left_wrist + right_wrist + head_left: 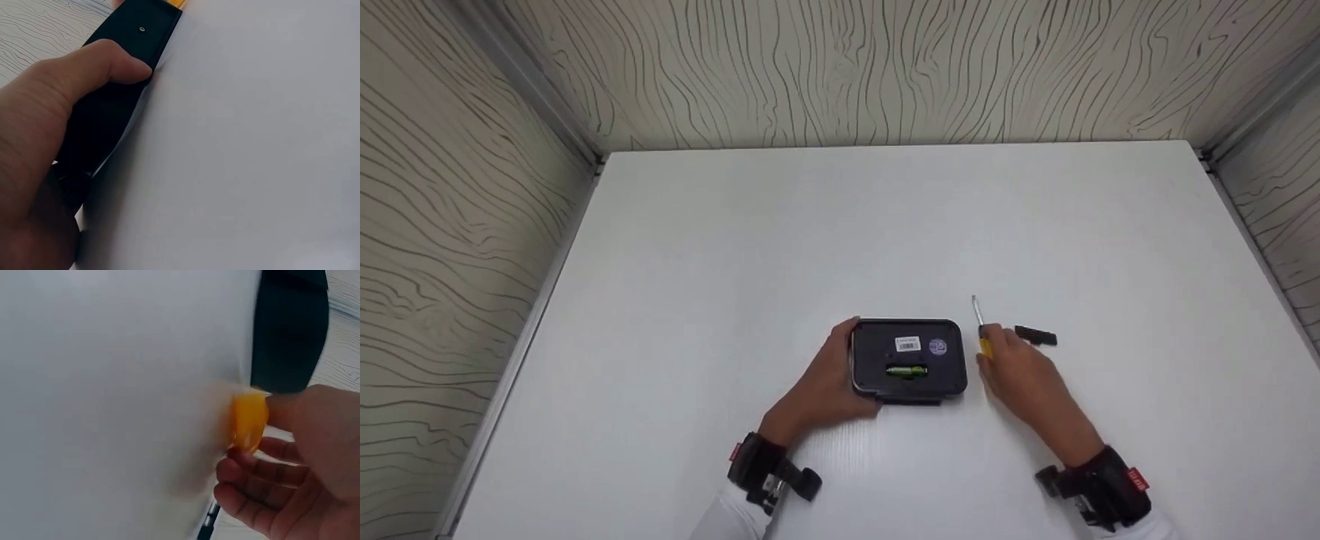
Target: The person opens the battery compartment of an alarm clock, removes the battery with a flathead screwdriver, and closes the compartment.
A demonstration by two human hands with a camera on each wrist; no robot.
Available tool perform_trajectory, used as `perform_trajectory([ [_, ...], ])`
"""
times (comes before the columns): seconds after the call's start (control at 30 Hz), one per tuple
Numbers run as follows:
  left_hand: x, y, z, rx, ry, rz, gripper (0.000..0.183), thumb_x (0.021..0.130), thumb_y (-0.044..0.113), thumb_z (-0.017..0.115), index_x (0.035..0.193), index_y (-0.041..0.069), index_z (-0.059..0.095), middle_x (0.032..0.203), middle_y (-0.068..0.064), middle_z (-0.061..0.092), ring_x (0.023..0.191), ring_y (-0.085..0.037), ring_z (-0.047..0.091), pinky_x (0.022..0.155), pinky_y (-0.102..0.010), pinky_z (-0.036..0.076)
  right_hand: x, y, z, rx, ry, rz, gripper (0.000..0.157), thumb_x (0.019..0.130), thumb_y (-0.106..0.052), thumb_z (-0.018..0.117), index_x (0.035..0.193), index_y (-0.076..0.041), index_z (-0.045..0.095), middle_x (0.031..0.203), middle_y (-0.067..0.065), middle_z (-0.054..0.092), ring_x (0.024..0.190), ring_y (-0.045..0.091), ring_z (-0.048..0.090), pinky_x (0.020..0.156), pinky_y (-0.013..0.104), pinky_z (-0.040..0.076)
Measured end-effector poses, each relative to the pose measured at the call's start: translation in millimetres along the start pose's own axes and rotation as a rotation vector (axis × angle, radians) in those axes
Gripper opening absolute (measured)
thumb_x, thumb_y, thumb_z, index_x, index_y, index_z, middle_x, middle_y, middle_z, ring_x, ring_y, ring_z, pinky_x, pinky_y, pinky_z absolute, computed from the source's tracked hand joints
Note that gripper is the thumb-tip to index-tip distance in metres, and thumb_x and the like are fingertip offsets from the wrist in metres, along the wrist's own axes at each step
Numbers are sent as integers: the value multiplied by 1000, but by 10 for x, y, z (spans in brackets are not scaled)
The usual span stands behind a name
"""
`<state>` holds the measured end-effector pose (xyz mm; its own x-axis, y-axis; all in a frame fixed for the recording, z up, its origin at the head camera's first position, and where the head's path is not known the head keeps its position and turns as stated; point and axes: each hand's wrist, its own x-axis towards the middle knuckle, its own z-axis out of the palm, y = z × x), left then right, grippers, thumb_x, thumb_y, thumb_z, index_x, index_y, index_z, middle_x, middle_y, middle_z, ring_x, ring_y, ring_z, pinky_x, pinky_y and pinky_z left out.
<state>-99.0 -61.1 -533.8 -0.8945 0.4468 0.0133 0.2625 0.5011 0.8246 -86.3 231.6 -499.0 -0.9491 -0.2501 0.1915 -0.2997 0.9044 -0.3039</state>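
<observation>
A black rectangular device [877, 349] with rounded corners lies on the table, its underside up. On that face are a white barcode label [907, 343], a round purple sticker [938, 346] and an uncovered battery slot with a green battery [906, 370] in it. My left hand [832, 382] grips the device by its left end; in the left wrist view the thumb [107, 62] presses on its near side. Just right of the device, my right hand [1024, 375] holds a screwdriver [977, 311] by its yellow handle [250, 419], the metal shaft pointing away from me.
Beyond the right hand's knuckles lies a small black piece [1036, 335], shaped like a battery cover. The white table [780, 225] is bordered by wood-patterned panels [840, 75] at the back and both sides.
</observation>
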Motion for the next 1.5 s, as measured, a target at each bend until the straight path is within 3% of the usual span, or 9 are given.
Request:
perform_trajectory([
  [0.13,13,20,-9,4,-10,6,116,53,23,77,145,15,7,136,8,34,120,-5,38,103,-32,34,10,-88,-86,98,184,20,29,76,-1,67,102,2,53,85,16,59,66,22,59,59,36,54],
  [0.27,1,47,-46,-3,-14,-12,116,53,21,78,145,14,8,137,8,33,121,-5,37,103,-32,34,13,-193,-392,240,397,-77,30,71,1,73,97,3,60,89,12,62,72,19,60,73,16,51],
  [0.37,-4,49,-63,1,-15,-24,116,52,22,78,145,15,9,136,8,33,121,-5,37,103,-31,34,25,-314,-554,329,481,-171,31,66,1,77,95,1,64,87,6,65,70,13,59,72,4,44],
  [0.5,4,48,-60,15,-15,-23,117,52,23,79,145,17,8,136,8,34,120,-5,38,103,-31,34,56,-446,-571,394,516,-259,33,61,1,80,91,-2,66,84,2,67,67,6,54,62,10,45],
  [0.67,20,54,-53,27,-19,-3,119,52,22,80,145,13,7,134,6,35,118,-7,39,102,-32,35,104,-527,-507,358,466,-312,36,61,2,80,93,-3,66,84,2,66,65,5,50,55,11,41],
  [1.0,21,56,-44,47,-21,-3,118,53,23,78,146,13,6,135,4,36,118,-7,40,103,-34,34,161,-640,-503,290,257,-375,39,72,4,70,109,-4,61,95,4,62,83,4,57,69,10,48],
  [1.27,17,64,-69,45,-19,-1,117,53,22,78,146,12,7,134,5,35,117,-5,39,103,-32,35,254,-832,-505,164,75,-330,38,82,-3,63,118,-4,53,91,4,56,79,6,56,66,16,51],
  [1.4,-11,65,-54,17,-8,-26,117,52,18,78,145,13,8,134,6,36,117,-5,40,102,-33,35,298,-706,-469,290,46,-295,31,87,-6,59,117,-5,54,94,2,60,75,8,57,64,16,50],
  [1.5,-12,80,-13,14,-12,-21,117,51,19,79,145,12,9,134,5,36,117,-6,40,102,-33,35,219,-476,-472,405,117,-308,27,83,-3,62,110,-6,60,96,1,64,76,9,59,67,13,48],
])
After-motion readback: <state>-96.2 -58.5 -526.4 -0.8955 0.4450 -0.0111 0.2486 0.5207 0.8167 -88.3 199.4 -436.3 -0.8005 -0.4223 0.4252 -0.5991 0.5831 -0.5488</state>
